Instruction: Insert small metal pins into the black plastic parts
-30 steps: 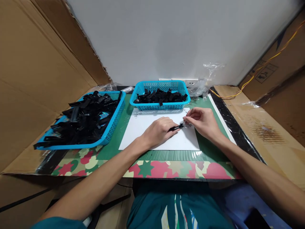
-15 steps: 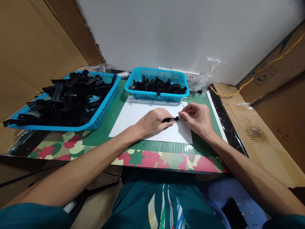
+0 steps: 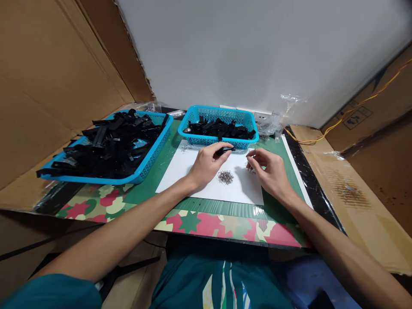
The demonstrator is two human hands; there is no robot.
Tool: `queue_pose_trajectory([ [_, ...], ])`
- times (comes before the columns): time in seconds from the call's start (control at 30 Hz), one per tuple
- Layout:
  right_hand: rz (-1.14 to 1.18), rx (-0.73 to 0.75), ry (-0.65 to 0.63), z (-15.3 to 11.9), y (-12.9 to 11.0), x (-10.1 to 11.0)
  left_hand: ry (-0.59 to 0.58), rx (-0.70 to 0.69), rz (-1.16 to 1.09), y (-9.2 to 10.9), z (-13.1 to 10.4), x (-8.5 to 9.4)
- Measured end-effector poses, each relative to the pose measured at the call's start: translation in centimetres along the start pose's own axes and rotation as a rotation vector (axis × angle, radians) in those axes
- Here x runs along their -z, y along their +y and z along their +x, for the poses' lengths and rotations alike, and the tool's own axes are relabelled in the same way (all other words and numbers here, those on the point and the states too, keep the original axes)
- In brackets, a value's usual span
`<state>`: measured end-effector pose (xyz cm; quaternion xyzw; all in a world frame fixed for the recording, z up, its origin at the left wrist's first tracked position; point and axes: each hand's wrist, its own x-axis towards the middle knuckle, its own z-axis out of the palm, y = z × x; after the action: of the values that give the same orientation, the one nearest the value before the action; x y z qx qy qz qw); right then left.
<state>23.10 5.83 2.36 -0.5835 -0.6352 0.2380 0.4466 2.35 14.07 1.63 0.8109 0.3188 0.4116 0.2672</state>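
My left hand [image 3: 208, 165] is closed around a small black plastic part [image 3: 222, 150], lifted over the white paper sheet [image 3: 183, 171] just in front of the smaller blue basket. Fingers cover much of that part. To its right, my right hand [image 3: 268, 169] is closed in a pinch, with a small thin piece [image 3: 255, 151] showing at the fingertips; its kind is too small to tell. A round heap of tiny metal pieces [image 3: 225, 177] lies on the sheet between the hands. More small bits [image 3: 251, 170] lie beneath my right fingers, partly hidden.
Behind the sheet stands a blue basket [image 3: 222, 141] of black parts. A larger blue basket [image 3: 156, 150], heaped with black parts [image 3: 106, 146], stands at the left. Cardboard walls [image 3: 380, 141] flank the table, and a yellow cable [image 3: 341, 112] runs along the right.
My left hand has raised the black part away from the sheet, uncovering the metal heap. My right hand has drawn apart from it. The view has shifted slightly.
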Motion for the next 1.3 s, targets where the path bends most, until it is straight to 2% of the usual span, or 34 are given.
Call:
queue_pose_trajectory([
  [0.2,-0.337,0.219,-0.193,0.2,0.5,-1.5,0.012,-0.037,-0.032,-0.5,0.0,-0.2],
  [0.3,-0.417,0.208,-0.234,0.8,0.7,-2.3,0.022,-0.015,-0.047,-0.6,0.0,-0.3],
  [0.43,-0.403,0.195,-0.278,1.3,0.9,-3.0,0.023,-0.005,-0.066,-0.7,0.0,-0.4],
  [0.7,-0.46,0.172,-0.339,1.3,0.9,-2.9,-0.035,0.017,-0.138,-0.7,-0.1,-0.3],
  [0.87,-0.49,0.207,-0.261,1.2,1.5,-2.6,-0.059,0.057,-0.151,-0.6,0.0,-0.4],
  [1.0,-0.388,0.233,-0.145,1.1,1.6,-2.2,-0.075,0.08,-0.133,-0.5,0.0,-0.3],
  [1.1,-0.179,0.22,-0.092,1.0,0.9,-1.8,-0.09,0.076,-0.121,-0.2,0.0,0.1],
  [1.3,0.393,0.003,-0.028,0.8,0.0,-1.6,-0.16,0.068,-0.241,0.7,-0.2,0.4],
])
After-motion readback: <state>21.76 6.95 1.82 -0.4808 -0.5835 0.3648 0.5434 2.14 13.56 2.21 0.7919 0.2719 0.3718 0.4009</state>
